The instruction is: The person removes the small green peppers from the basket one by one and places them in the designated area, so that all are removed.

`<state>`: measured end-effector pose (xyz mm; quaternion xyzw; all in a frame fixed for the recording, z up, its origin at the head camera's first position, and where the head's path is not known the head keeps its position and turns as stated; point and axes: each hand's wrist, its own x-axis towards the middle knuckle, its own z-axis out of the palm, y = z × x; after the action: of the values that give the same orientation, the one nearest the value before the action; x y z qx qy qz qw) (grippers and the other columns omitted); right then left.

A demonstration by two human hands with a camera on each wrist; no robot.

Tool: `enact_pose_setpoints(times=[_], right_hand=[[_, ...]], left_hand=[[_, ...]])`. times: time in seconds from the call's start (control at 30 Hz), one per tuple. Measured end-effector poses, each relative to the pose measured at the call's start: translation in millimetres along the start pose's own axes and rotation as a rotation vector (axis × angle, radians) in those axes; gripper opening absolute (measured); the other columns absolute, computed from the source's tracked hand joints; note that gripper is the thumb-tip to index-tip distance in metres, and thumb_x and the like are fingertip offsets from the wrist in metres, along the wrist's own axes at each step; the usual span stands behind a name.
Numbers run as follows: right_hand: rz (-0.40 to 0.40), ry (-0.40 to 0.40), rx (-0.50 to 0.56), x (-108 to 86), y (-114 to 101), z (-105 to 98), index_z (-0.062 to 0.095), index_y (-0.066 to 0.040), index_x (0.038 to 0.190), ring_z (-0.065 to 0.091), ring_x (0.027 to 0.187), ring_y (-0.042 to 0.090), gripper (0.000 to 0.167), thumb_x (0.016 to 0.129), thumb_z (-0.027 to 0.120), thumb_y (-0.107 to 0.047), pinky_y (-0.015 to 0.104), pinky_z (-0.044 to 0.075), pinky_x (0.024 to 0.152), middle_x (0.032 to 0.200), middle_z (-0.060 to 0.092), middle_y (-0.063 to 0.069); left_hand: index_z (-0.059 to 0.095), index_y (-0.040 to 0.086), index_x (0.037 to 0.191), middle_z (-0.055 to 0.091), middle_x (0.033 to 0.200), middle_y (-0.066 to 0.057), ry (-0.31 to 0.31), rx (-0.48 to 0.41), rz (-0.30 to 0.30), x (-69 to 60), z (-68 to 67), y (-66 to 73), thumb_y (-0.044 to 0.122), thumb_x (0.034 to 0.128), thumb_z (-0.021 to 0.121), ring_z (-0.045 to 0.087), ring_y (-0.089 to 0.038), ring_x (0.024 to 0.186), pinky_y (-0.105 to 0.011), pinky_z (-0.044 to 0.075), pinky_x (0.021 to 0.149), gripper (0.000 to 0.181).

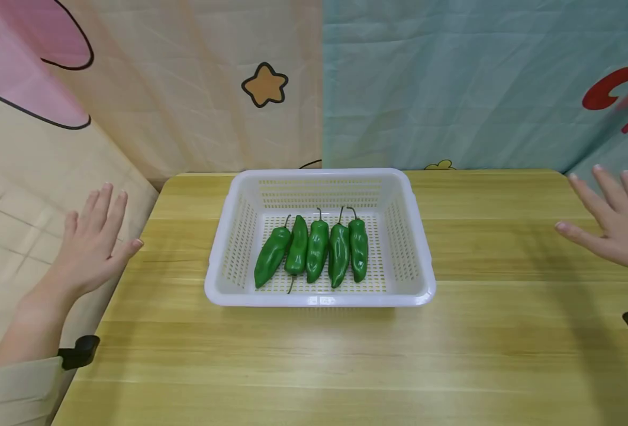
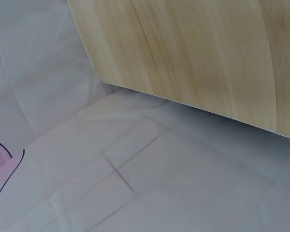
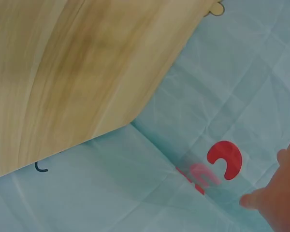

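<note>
A white plastic basket [image 1: 321, 300] stands on the table in the head view, with several green peppers [image 1: 318, 249] lying side by side inside it. My left hand [image 1: 87, 245] hovers by the table's left edge, fingers straight and spread, holding nothing. At the right edge my right hand [image 1: 620, 222] is raised with its fingers spread, well away from the basket. Part of the right hand [image 3: 280, 191] shows at the right of the right wrist view. The left wrist view shows no clear part of the left hand beyond a small patch at its left edge.
The wooden table [image 1: 319, 367] extends around the basket, its left edge [image 2: 198, 104] visible in the left wrist view and a corner [image 3: 125, 113] in the right wrist view. Printed cloth [image 1: 441, 89] hangs behind and at both sides. Black straps [image 1: 79, 352] are near both wrists.
</note>
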<state>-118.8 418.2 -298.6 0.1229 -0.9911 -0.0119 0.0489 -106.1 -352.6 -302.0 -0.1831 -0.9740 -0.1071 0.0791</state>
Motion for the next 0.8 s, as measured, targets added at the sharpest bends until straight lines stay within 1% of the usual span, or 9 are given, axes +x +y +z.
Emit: enact_pose_setpoints(times=[0.1,0.2,0.27,0.33,0.43,0.5,0.57,0.67,0.8], right_hand=[[0.013,-0.031,-0.016,1.4,-2,-1,-0.007,-0.016,0.149,-0.013,0.134,0.049,0.086,0.093,0.047,-0.052,0.069,0.002,0.103,0.15,-0.007,0.028],[0.017,-0.047,-0.058,3.2,-4,-1,-0.006,-0.019,0.15,-0.004,0.132,0.054,0.089,0.091,0.053,-0.05,0.078,0.02,0.087,0.151,-0.002,0.027],[-0.007,-0.024,-0.033,5.9,-7,-1,-0.002,-0.017,0.15,0.002,0.132,0.053,0.087,0.091,0.055,-0.046,0.076,0.023,0.088,0.151,0.003,0.028],[-0.039,0.004,0.049,8.8,-11,-1,0.003,-0.013,0.151,0.006,0.132,0.053,0.084,0.092,0.056,-0.041,0.073,0.018,0.096,0.15,0.005,0.029],[-0.096,0.044,0.199,15.8,-20,-2,0.012,-0.006,0.149,0.009,0.132,0.053,0.078,0.092,0.059,-0.03,0.068,0.005,0.104,0.149,0.01,0.031],[-0.119,0.045,0.278,21.5,-27,-4,0.014,-0.003,0.149,0.012,0.131,0.053,0.076,0.092,0.06,-0.023,0.067,0.005,0.105,0.147,0.014,0.032],[-0.138,0.039,0.352,27.4,-35,-7,0.016,-0.003,0.148,0.015,0.131,0.053,0.074,0.091,0.061,-0.019,0.068,0.007,0.103,0.146,0.018,0.033],[-0.189,0.015,0.444,36.2,-46,-11,0.021,-0.006,0.148,0.021,0.131,0.049,0.072,0.09,0.062,-0.014,0.066,0.013,0.104,0.144,0.027,0.03],[-0.263,-0.022,0.498,49.8,-61,-15,0.03,-0.011,0.146,0.028,0.131,0.041,0.069,0.087,0.066,-0.012,0.059,0.022,0.104,0.143,0.034,0.022]], left_hand=[[-0.004,0.009,0.149,-0.012,0.154,-0.014,-0.025,-0.129,-0.016,2.5,-0.4,1.0,0.032,0.0978,0.044,-0.01,-0.035,0.14,-0.063,-0.007,0.107,0.074],[-0.01,0.018,0.149,-0.013,0.154,-0.01,-0.079,-0.329,-0.072,5.4,-1.8,3.0,0.023,0.0973,0.046,-0.011,-0.031,0.14,-0.062,-0.005,0.107,0.076],[-0.014,0.027,0.147,-0.01,0.155,-0.008,-0.11,-0.453,-0.117,7.2,-3.3,5.2,0.021,0.0979,0.045,-0.008,-0.031,0.14,-0.065,-0.002,0.106,0.077],[-0.016,0.035,0.145,-0.002,0.155,-0.01,-0.125,-0.536,-0.149,9.1,-4.0,7.9,0.021,0.0993,0.042,0.001,-0.035,0.139,-0.067,0.005,0.104,0.075],[-0.016,0.041,0.143,0.017,0.152,-0.015,-0.137,-0.58,-0.168,12.5,-2.4,12.7,0.021,0.1007,0.038,0.019,-0.036,0.134,-0.052,0.018,0.108,0.072],[-0.015,0.041,0.144,0.028,0.147,-0.015,-0.148,-0.582,-0.169,14.6,0.5,15.9,0.021,0.1012,0.037,0.03,-0.022,0.131,-0.029,0.027,0.104,0.071],[-0.014,0.041,0.144,0.036,0.141,-0.014,-0.164,-0.581,-0.166,16.7,4.1,19.5,0.021,0.1011,0.039,0.039,-0.007,0.122,-0.012,0.032,0.091,0.071],[-0.011,0.042,0.145,0.044,0.133,-0.01,-0.206,-0.635,-0.153,20.1,10.5,24.8,0.018,0.1007,0.042,0.045,0.007,0.109,-0.005,0.037,0.08,0.073],[-0.006,0.039,0.147,0.054,0.122,0.001,-0.27,-0.765,-0.112,23.7,21.3,29.5,0.012,0.099,0.045,0.056,0.0,0.101,-0.01,0.045,0.081,0.075]])
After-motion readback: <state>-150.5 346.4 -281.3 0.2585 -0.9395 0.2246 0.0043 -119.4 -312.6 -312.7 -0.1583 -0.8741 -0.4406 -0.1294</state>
